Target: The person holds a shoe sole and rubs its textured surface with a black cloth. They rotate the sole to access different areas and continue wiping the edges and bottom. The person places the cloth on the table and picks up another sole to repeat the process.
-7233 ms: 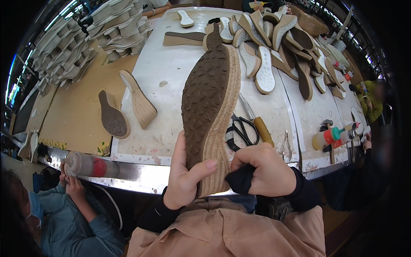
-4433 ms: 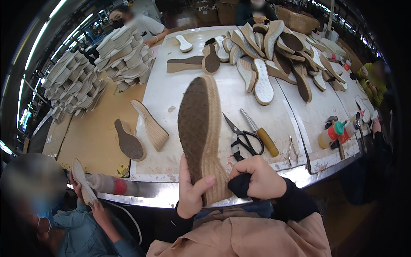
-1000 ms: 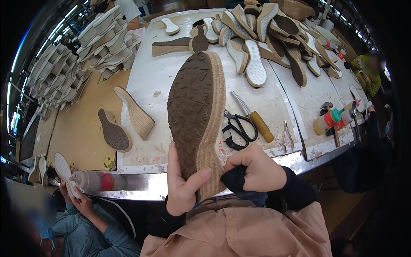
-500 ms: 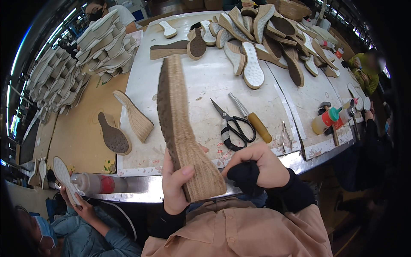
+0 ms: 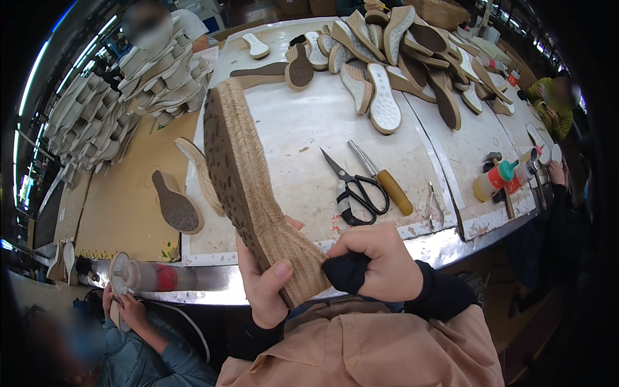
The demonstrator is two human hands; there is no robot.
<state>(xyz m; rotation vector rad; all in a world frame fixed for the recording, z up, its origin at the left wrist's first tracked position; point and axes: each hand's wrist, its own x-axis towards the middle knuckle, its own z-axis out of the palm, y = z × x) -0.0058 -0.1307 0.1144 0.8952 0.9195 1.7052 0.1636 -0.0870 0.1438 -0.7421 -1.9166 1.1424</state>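
My left hand [image 5: 267, 290] is closed round the thick heel end of a wedge shoe sole [image 5: 248, 161]. The sole stands up at a slant, its brown studded underside facing left and its braided, straw-coloured side wall toward me. In my right hand [image 5: 390, 261] is a bunched black cloth [image 5: 346, 272], which touches the wall near the heel's right edge. Black-handled scissors [image 5: 364, 197] lie just beyond that hand, beside a tool with a yellowish handle [image 5: 393, 191] and a metal shaft.
Many wedge soles [image 5: 387, 97] are heaped at the back right. Tall stacks of pale soles [image 5: 84, 122] stand at the left. A glue bottle [image 5: 493, 180] with a green cap is to the right, another bottle [image 5: 155, 276] near the left edge. Co-workers sit on both sides.
The sole has tilted left and turned, bringing more of its studded underside into view. My right hand has moved left, and the cloth now meets the wall. At lower left, a co-worker's sole has turned.
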